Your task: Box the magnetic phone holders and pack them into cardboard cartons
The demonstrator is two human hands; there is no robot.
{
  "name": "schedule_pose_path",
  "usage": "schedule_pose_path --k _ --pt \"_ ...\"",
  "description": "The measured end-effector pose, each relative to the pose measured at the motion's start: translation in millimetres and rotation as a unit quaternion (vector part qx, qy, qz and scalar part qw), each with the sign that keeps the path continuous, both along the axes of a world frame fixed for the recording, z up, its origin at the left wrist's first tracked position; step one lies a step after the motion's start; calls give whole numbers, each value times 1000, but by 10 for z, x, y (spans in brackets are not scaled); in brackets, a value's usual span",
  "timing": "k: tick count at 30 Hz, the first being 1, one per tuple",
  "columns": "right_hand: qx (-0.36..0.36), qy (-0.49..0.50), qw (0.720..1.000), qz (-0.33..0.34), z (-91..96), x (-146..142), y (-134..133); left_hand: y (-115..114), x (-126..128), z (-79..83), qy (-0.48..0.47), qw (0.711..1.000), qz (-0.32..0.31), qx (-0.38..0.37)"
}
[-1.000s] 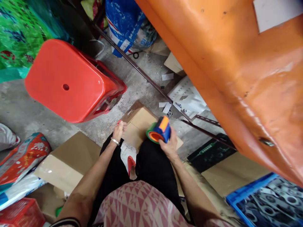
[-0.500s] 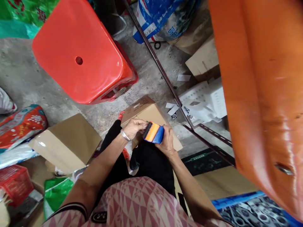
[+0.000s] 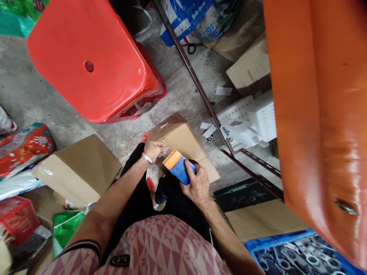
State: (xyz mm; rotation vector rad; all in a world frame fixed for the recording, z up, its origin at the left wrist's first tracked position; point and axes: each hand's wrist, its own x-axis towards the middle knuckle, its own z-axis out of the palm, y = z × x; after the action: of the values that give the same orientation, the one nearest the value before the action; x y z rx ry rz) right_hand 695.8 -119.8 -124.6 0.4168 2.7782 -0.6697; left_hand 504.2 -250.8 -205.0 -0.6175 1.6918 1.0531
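My right hand (image 3: 198, 185) is wrapped around a small blue and orange box (image 3: 180, 168), its thumb lying on the blue face. The orange end of the box points up and left. Close by that end, my left hand (image 3: 156, 150), with a silver bracelet at the wrist, has its fingertips pinched together. Something thin and pale seems to be between those fingertips and the box, too small to make out. Below both hands stands a cardboard carton (image 3: 183, 137) with printing on its far side, between my black-trousered legs.
A red plastic stool (image 3: 88, 46) stands ahead on the left. Another carton (image 3: 83, 168) is at left. A dark metal rail (image 3: 192, 72) crosses the floor on the right, near white foam pieces (image 3: 246, 122). Orange sheeting (image 3: 312, 114) hangs at right, above a blue crate (image 3: 252, 246) of metal parts.
The small box has turned so its blue face shows more, and the dark end seen before is out of sight. My left hand has drawn slightly left, away from the box.
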Motion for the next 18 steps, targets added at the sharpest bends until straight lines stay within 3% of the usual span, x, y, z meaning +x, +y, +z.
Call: schedule_pose_path --k 3,5,11,18 --pt "35 -47 998 -9 295 64 -47 -53 -352 -321 55 998 -2 -31" --pt "51 -64 997 -2 380 86 -40 -62 -540 -564 70 997 -11 -38" --pt "72 -119 990 34 171 -79 -28 -119 -572 -1161 104 992 -65 -39" --pt "112 -233 962 88 35 -400 -83 -173 -326 -1623 133 980 -149 -25"
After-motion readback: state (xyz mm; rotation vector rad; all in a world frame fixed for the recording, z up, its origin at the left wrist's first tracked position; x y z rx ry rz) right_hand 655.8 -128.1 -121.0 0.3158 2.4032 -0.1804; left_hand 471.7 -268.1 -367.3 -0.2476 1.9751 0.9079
